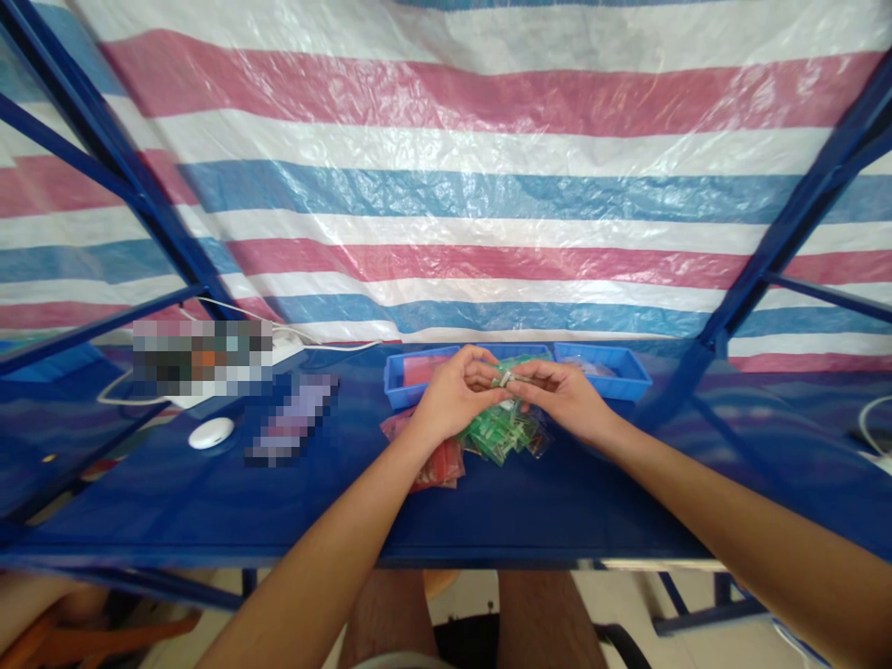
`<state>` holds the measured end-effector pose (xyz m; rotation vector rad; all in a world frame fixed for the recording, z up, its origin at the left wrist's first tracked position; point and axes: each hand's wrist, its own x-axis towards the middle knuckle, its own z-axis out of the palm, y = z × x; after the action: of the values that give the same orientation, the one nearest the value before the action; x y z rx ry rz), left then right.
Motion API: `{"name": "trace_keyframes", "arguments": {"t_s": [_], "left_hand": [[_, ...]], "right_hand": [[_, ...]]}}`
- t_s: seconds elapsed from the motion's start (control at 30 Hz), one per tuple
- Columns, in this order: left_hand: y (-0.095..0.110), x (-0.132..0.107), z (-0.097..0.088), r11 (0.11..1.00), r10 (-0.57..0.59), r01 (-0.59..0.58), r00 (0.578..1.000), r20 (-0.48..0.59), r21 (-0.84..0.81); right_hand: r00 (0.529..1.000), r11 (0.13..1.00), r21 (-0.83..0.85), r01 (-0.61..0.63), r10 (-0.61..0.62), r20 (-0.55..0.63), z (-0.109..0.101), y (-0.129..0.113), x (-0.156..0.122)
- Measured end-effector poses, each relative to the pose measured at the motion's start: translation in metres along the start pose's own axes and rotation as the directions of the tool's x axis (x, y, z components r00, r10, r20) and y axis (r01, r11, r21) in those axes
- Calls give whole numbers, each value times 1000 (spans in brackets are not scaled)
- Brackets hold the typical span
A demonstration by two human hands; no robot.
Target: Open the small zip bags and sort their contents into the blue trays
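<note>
My left hand [461, 390] and my right hand [563, 398] meet above the table, fingertips pinched together. Between them is a small plastic bag [505, 379], greenish and whitish; its contents are too small to make out. Right below the hands lies a pile of green plastic bags [498, 435] with small metallic-looking pieces in them. Red plastic bags [440, 465] are heaped under my left wrist, partly covered by the forearm.
Behind my hands stand a left blue bin [399, 394] with red bags, a middle one mostly hidden, and a right blue bin [631, 383] with clear bags. On the blue table [544, 520] at left are a white oval object [211, 433], a blurred-out flat object [296, 418] and cables.
</note>
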<state>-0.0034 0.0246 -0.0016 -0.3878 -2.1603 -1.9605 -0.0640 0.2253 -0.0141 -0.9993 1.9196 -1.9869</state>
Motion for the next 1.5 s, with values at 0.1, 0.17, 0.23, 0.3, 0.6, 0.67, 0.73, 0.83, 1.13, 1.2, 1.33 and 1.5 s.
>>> {"name": "trace_keyframes", "arguments": {"t_s": [0.1,0.17,0.23,0.3,0.6,0.67,0.73,0.83,1.13,1.2,1.33,1.5], "left_hand": [[1,0,0,1000,1,0,1000,-25,25],[1,0,0,999,-1,3,999,-40,37],[1,-1,0,999,7,-6,999,-32,36],[1,-1,0,999,21,-20,1000,-19,38],[1,1,-4,897,208,-153,974,-91,415],[5,-2,-4,852,225,-175,973,-43,493],[8,-4,-2,853,206,-172,978,-17,492],[10,-6,0,886,149,-129,989,-11,446],[-5,0,-10,911,138,-104,989,-58,399],[-5,1,-10,934,137,-111,989,-55,340],[-1,-1,-7,976,74,-59,995,-60,212],[2,-1,-2,1000,11,-11,1000,8,19]], "right_hand": [[999,1000,19,5,-4,-41,0,2,2],[996,999,54,0,5,-87,-1,2,3],[996,996,90,-11,19,-92,0,0,3],[998,994,103,-18,24,-50,0,-1,2],[980,999,12,39,-36,-194,-6,7,6],[965,998,-20,53,-56,-256,-9,9,7],[966,997,-41,63,-71,-249,-10,10,6],[987,994,-69,87,-96,-132,-7,9,2],[993,991,-61,115,-116,-5,-1,5,-1],[982,983,-128,132,-147,-116,-4,6,2],[978,990,-99,102,-118,-170,-5,6,3],[999,999,39,29,-27,-47,-2,4,2]]}}
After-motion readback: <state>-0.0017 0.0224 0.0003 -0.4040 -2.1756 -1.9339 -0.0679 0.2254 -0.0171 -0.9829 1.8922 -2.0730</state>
